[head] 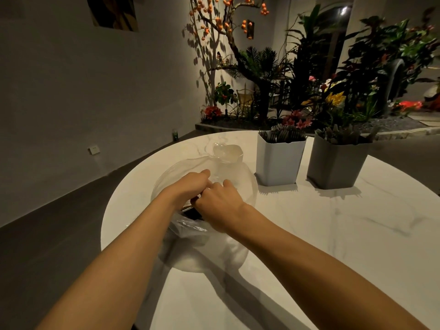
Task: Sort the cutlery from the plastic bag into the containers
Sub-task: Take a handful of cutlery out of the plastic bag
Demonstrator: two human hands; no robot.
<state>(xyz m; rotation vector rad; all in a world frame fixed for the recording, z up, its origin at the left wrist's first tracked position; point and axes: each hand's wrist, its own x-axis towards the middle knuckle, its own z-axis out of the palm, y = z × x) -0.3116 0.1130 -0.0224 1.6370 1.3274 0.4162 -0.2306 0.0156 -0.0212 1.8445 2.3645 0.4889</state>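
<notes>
Both forearms are reaching out over a round, white marbled surface (309,234), and the two hands are meeting at the clear plastic bag (181,170) lying toward its left side. The left hand (190,184) is curling over the bag's crumpled film, fingers bent and pinching into the plastic, with the thumb side hidden below. The right hand (219,201) is sitting just beside it, touching it at the knuckles, fingers also bent down into the bag's mouth — whether it is gripping a piece of cutlery or only the film, I cannot tell.

Just under the two hands, dark cutlery (191,211) is showing through the plastic: a few slim metallic pieces with dark ends, lying near the bag's opening. Their exact type is too blurred to name.

Farther back on the surface two square, tapered containers are standing upright, side by side and slightly apart. The light grey container (278,163) is nearer the bag, and cutlery is sticking up out of its top. The dark grey container (335,165) is standing to its right, also holding upright cutlery — the handles are rising above the rim.

Beyond the surface's far edge, potted plants (333,67) and a tree with orange fruit (228,22) are filling the corner against a pale wall (95,91).
</notes>
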